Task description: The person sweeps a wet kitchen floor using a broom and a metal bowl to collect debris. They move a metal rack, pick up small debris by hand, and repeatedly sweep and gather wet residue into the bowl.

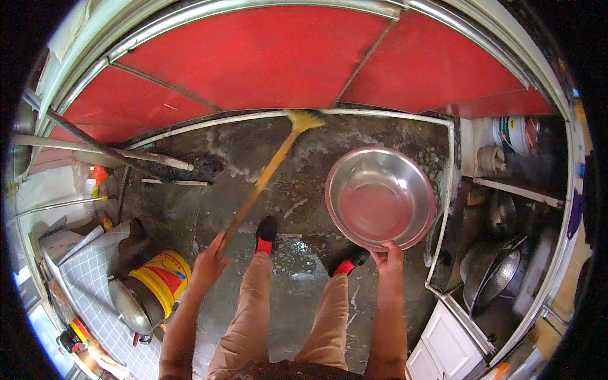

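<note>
My left hand (210, 266) grips the lower end of a wooden-handled broom (270, 171). Its yellow bristle head (302, 121) touches the base of the red panels, beside a pale pipe, and looks blurred. In my right hand (388, 259) is the rim of a wide stainless steel basin (380, 197), tilted so that I look into it. A reddish tint covers its bottom, and I cannot tell whether it holds liquid. Below both hands the dark floor (294, 285) is wet and shiny around my shoes.
Red panels (256, 57) close off the far side. Poles (156, 159) jut in at left, above a yellow bucket (168, 280) and a metal pot (133, 308). At right, shelves hold a white bucket (510, 135) and a perforated metal strainer (504, 273), above a white cabinet (449, 342).
</note>
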`<state>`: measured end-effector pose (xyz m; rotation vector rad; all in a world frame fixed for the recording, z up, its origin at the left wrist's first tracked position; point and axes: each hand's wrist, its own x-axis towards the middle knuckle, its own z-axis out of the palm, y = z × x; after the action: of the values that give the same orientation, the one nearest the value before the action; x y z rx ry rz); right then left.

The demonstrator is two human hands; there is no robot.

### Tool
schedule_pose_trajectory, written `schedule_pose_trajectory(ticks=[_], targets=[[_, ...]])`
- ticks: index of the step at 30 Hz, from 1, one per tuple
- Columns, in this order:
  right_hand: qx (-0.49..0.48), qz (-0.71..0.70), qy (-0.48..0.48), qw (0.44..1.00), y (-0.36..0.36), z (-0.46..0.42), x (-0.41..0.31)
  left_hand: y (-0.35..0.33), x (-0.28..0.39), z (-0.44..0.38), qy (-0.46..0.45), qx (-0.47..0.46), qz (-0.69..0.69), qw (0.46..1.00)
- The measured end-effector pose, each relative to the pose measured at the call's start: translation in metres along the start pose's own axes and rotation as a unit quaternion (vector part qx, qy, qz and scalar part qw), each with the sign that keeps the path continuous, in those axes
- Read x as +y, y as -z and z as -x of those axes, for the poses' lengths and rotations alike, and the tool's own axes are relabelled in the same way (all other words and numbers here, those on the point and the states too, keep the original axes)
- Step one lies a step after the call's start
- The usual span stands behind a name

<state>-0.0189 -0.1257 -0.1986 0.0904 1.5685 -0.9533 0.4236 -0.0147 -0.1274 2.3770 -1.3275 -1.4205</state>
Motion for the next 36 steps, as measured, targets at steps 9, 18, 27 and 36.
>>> schedule_pose_trajectory(ticks=[9,18,27,36], targets=[[0.033,-0.003,-0.017,0.999,0.071,0.003,-0.033,-0.048,-0.002,0.023,-0.037,-0.008,0.125,0.991],[-0.009,-0.088,-0.013,0.996,0.078,-0.009,-0.028,0.044,-0.062,0.185,0.122,0.030,0.160,0.979],[0.024,-0.123,-0.062,0.990,0.079,-0.025,-0.008,-0.036,-0.098,0.086,0.005,0.009,0.250,0.968],[0.046,-0.137,-0.034,0.989,0.145,-0.024,-0.022,-0.173,0.111,0.062,-0.120,-0.071,-0.024,0.990]])
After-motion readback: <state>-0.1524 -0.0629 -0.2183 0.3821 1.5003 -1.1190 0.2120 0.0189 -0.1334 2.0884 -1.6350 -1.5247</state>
